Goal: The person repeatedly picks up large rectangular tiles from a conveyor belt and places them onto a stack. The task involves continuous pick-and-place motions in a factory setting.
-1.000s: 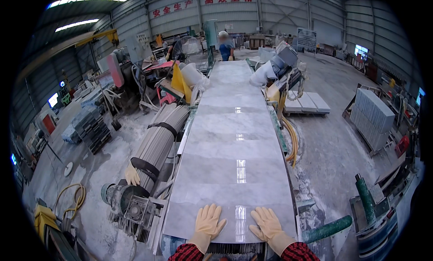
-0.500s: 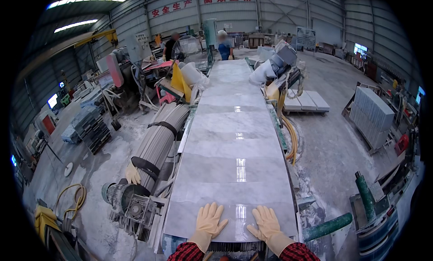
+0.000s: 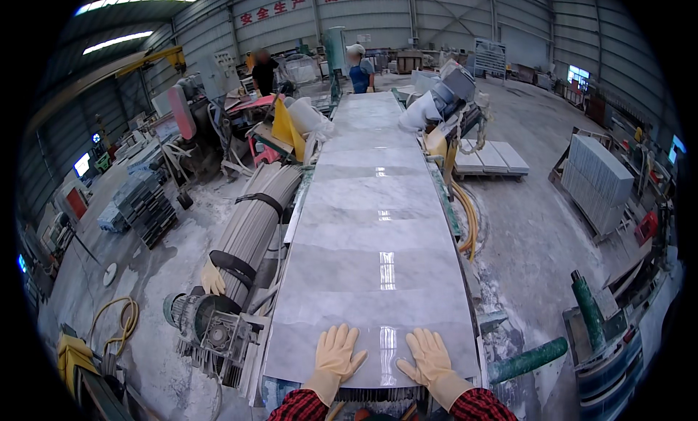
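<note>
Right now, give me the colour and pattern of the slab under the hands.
The slab is pale grey with faint marbling, seen best in the head view.

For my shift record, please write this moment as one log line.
left hand: palm down on stone slab | right hand: palm down, same slab | motor: left of slab

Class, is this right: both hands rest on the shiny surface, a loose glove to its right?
Not quite: the left hand and right hand rest on the shiny surface, but the loose glove lies to its left, as the head view shows.
</note>
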Motion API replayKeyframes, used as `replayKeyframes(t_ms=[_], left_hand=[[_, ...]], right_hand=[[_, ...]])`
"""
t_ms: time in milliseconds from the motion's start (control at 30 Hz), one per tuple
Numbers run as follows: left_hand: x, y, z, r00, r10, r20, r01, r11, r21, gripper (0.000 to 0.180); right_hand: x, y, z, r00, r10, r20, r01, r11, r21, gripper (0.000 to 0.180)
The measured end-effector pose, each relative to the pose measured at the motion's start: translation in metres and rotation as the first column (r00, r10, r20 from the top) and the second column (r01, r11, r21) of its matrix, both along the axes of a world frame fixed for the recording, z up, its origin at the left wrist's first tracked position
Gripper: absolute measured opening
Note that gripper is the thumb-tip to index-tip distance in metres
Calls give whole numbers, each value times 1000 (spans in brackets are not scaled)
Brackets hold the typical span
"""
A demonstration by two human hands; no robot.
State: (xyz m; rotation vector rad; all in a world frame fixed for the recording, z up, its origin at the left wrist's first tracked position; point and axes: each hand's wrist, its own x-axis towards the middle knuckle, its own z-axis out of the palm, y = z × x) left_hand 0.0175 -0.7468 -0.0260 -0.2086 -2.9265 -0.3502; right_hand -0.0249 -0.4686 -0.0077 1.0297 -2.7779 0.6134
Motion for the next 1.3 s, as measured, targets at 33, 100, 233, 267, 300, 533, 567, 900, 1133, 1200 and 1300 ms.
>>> replayKeyframes(t_ms=[33,100,233,267,300,533,567,900,1133,1200,1300], left_hand=[[1,0,-1,1000,4,-13,-4,1000,-5,70],[2,1,0,1000,3,-17,-3,1000,-4,71],[2,1,2,1000,-8,-12,8,1000,-3,71],[2,1,2,1000,-6,-18,6,1000,-8,70],[3,1,1,1000,-7,-28,6,1000,-13,71],[5,1,5,998,-20,-60,19,1000,-21,69],[6,1,6,998,-22,-61,21,1000,-18,69],[11,2,3,1000,1,-32,-1,1000,-5,70],[13,2,-4,997,2,-71,-4,1000,-22,71],[14,2,-5,997,3,-74,-5,1000,-22,71],[15,2,-3,998,3,-59,-5,1000,-18,71]], right_hand=[[0,0,0,1000,5,-4,-5,1000,-8,69],[0,1,-1,1000,16,-12,-17,1000,-25,68],[1,2,-6,999,5,-37,-6,1000,-25,69],[1,2,-6,1000,4,-23,-4,1000,-17,69],[2,2,-5,1000,2,-10,-2,1000,-8,69],[4,1,-10,1000,-11,-28,10,1000,-17,69],[5,1,-10,999,-10,-31,9,1000,-18,69],[10,2,-3,1000,-2,-3,2,1000,2,69],[11,3,-8,1000,2,-27,-2,1000,-3,68],[12,3,-8,1000,0,-23,0,1000,-2,68],[13,3,-8,1000,-7,-11,8,1000,14,69]])
